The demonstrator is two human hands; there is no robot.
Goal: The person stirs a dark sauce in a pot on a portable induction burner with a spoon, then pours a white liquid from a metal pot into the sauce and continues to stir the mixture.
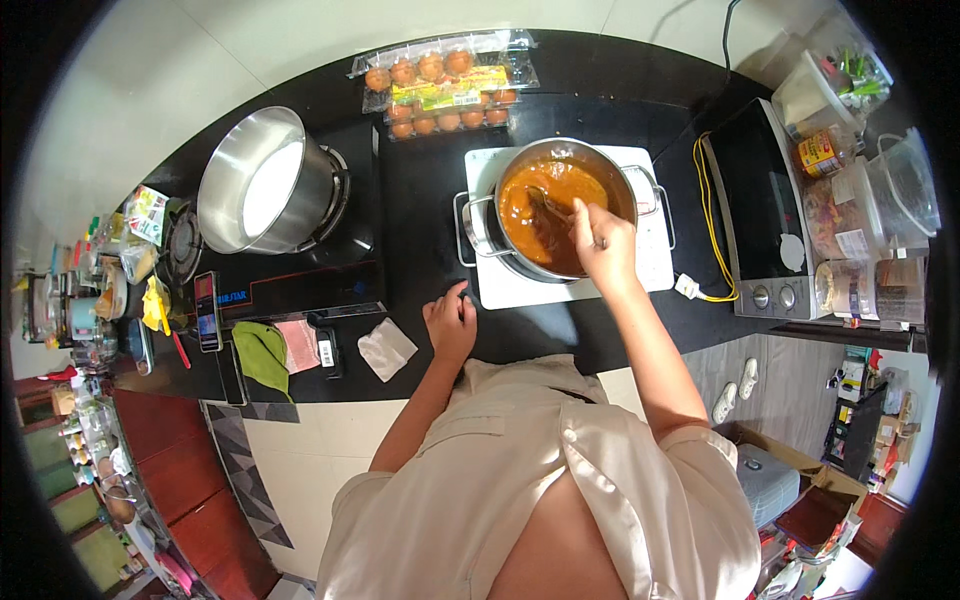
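Observation:
My right hand [604, 243] is closed round the handle of a metal spoon [541, 198], above the steel pot [484, 228]. The spoon's lower end dips into the thick orange-brown sauce [555, 190] inside. Beneath the pot is a white portable cooker [640, 268] with wire handles at its sides. On the black counter's front edge rests my left hand [452, 322], holding nothing, its fingers loosely bent and slightly apart. A folded pale cloth [386, 349] lies to the left of it, not touching.
A large steel pot [228, 190] with white contents sits on the gas stove [300, 275] at left. Egg cartons [447, 92] stand at the back. To the right are a microwave [758, 200], a yellow cable [712, 230] and stacked containers. A phone [207, 312] and green cloth [260, 352] lie front left.

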